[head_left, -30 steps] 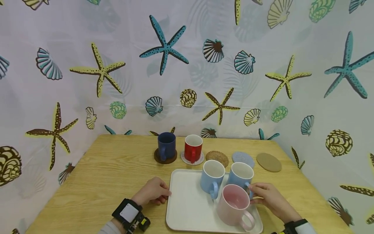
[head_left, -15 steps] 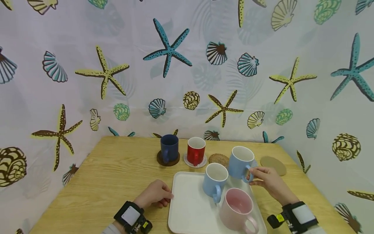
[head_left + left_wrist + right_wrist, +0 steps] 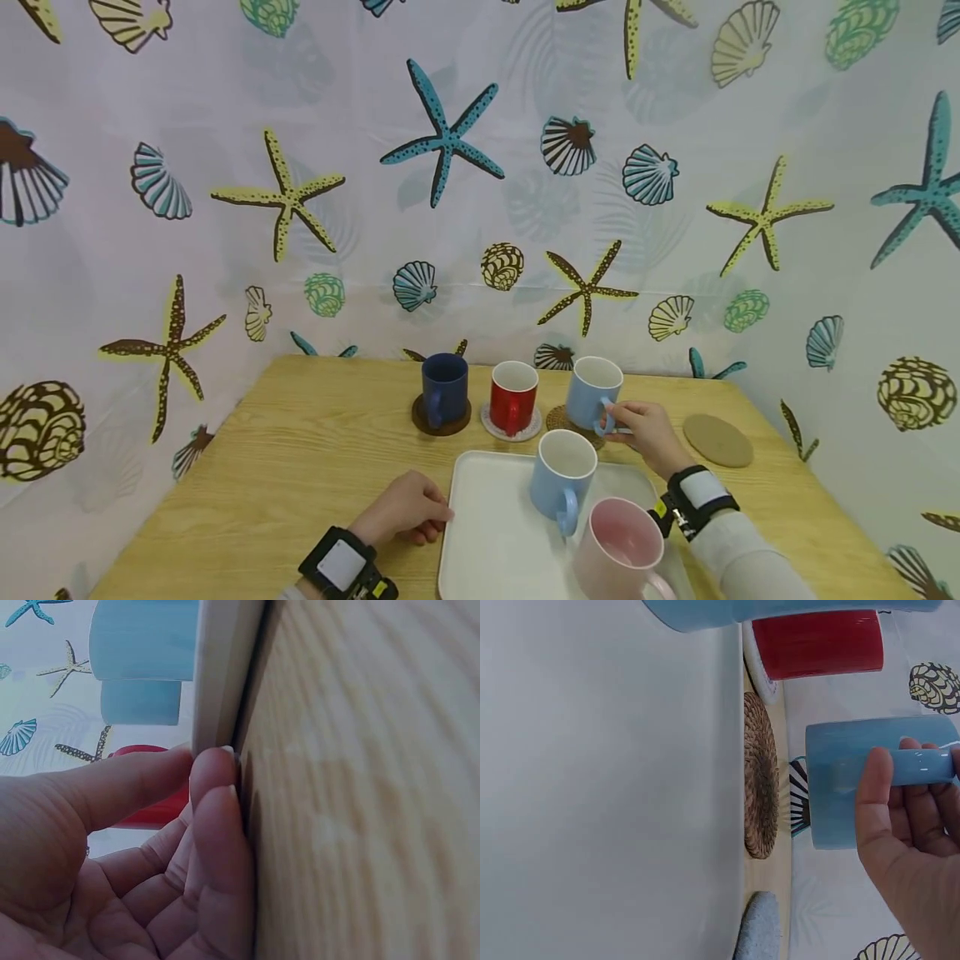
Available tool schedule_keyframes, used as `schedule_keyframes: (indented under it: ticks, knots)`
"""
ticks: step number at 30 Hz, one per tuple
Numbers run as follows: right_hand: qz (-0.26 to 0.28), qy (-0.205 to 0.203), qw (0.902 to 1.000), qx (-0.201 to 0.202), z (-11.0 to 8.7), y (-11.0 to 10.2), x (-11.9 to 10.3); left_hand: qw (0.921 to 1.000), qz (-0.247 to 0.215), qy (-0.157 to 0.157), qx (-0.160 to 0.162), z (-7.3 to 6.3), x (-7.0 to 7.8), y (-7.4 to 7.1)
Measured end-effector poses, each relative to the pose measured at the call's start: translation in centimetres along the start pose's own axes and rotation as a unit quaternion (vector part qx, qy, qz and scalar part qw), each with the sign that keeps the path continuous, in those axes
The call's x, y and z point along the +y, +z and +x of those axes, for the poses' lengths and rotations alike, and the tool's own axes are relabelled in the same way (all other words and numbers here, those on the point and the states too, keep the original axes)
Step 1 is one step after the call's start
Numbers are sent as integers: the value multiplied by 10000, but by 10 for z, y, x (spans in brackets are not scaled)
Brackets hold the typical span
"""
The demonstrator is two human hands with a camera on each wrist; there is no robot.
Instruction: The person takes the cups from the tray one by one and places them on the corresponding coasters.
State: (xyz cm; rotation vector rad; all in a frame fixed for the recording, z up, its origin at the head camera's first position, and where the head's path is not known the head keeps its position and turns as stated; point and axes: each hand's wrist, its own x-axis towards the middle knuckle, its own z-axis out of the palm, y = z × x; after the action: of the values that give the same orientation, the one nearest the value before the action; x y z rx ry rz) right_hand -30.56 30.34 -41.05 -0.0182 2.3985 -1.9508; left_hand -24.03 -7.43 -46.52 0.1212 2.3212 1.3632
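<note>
My right hand (image 3: 647, 432) grips a light blue mug (image 3: 587, 400) by its handle, fingers curled through it. In the right wrist view this mug hangs above a round woven coaster (image 3: 760, 780), with a gap between them. My left hand (image 3: 408, 507) pinches the left rim of a white tray (image 3: 487, 525), thumb above and fingertips at the side near the table. A second light blue mug (image 3: 553, 487) and a pink mug (image 3: 609, 560) stand on the tray, their handles toward me.
Behind the tray, a navy mug (image 3: 452, 385) stands on a dark brown coaster (image 3: 422, 423) and a red mug (image 3: 512, 392) on a white coaster (image 3: 491, 426). A grey-blue coaster (image 3: 759, 934) and a tan coaster (image 3: 717, 440) lie farther right. A patterned cloth (image 3: 360, 317) hangs behind.
My right hand has lifted the light blue mug off the tray and carried it back and left, from over the grey-blue coaster to over the woven one. My left hand stays at the rim.
</note>
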Motion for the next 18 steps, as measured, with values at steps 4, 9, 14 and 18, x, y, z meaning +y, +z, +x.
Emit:
schedule_keyframes:
  ticks: [4,9,14,18]
  knots:
    - [148,70,9999,-9,7,6,12,10000,30,-14,26,-1,2,2]
    - [174,52,9998,-64,9,14,21,9999,93,-86,61,-2,4,2]
    - [167,106,9998,-2,8,19,25,9997,189,-133,85,-2,4,1]
    - [214,167,9996,16,8,21,27,9998,149,-66,86,-3,4,0]
